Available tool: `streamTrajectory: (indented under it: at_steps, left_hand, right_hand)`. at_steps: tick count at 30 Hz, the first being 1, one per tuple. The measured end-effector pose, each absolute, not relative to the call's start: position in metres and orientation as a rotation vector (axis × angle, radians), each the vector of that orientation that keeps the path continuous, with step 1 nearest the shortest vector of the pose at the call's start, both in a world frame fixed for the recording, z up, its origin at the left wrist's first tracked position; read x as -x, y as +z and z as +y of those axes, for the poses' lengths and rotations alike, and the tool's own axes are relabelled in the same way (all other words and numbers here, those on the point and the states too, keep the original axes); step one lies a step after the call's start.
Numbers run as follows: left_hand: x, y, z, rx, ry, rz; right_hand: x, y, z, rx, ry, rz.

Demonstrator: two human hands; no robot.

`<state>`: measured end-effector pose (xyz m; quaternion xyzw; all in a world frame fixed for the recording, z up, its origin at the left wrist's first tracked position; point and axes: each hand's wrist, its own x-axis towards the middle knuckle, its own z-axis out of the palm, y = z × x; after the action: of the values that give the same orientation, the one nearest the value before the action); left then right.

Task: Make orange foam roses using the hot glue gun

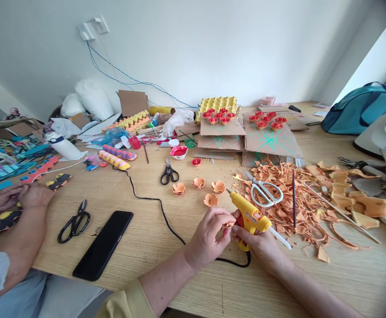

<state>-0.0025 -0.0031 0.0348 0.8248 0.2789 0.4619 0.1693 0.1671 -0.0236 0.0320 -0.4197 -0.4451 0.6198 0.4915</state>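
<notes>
Clock's centred on the two working hands, 12 toward the wall. The left hand [209, 238] has a small orange piece [228, 225] pinched in its fingertips, dead centre. The right hand [264, 243] is wrapped round a yellow glue gun [246, 212], nozzle toward 12; can't tell if its fingertips grip the piece too.

Containers: around 11 there's a little dish [179, 157] with red stuff inside. Out at 10, a red pot [134, 142] (can't see into it) and a white bottle [65, 148] lying tilted. At 12, a yellow egg tray [221, 104] leans behind red flowers [224, 119] sitting on cardboard [209, 129]. Teal bag [352, 112] at 2, contents hidden.

Table's [139, 247] light wood and pretty messy lol. Four orange flowers [210, 200] sit near 11, orange scraps [299, 212] heap up between 2 and 3, and white-handled scissors [267, 193] rest on them. Phone [103, 245] at 9, black scissors [75, 222] just beyond it, then another person's hands [38, 194] on a black-and-yellow strip [0, 225]. Plain pale wall [179, 44] behind, plugged-in outlet [101, 24] up toward 11.
</notes>
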Motion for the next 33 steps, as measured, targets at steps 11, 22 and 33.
streamTrajectory:
  at_steps: [11,22,33]
  left_hand:
    - [0.0024,0.0391,-0.0052,-2.384,1.321,0.818]
    - [0.001,0.0372,-0.0039,-2.335,1.348,0.826]
    - [-0.0008,0.0381,-0.0039,-2.238,1.336,0.884]
  right_hand:
    - [-0.1692,0.0239,-0.023,1.029,1.507,-1.098]
    - [-0.1679,0.0281,-0.0245,0.983,1.516,-1.11]
    - [-0.1671,0.0279,-0.0226,0.966,1.543,-1.077]
